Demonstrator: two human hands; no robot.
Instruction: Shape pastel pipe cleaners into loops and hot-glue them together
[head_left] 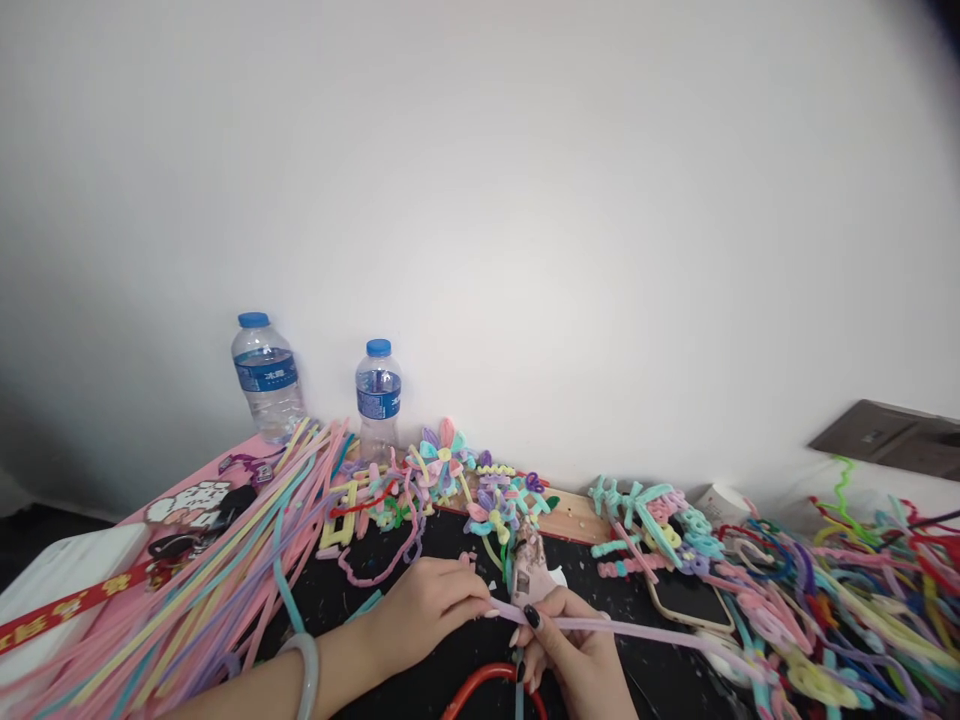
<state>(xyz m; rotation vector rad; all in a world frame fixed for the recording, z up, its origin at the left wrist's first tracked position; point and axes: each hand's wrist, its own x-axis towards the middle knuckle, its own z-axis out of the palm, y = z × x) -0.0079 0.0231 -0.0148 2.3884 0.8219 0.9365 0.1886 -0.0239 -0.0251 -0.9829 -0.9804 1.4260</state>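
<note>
A long pale lilac pipe cleaner (637,628) runs from my fingers out to the right. My left hand (424,612), wearing a pale bangle, pinches its left end between thumb and fingers. Close beside it, my right hand (581,655), with dark nail polish, has thumb and fingers shut on the same pipe cleaner. Beneath the right fingertips shows a red looped handle (484,677); whether those fingers touch it I cannot tell, and its lower part is cut off by the frame. Just beyond the hands lies a pinkish patterned object (529,565), partly covered.
Loose pastel pipe cleaners (289,530) spread across the left. Two water bottles (266,375) stand against the wall. Pipe-cleaner flowers (445,455) and twisted shapes line the back. A phone (691,603) lies at right beside a multicoloured heap (847,600), with a paper cup (724,503) behind.
</note>
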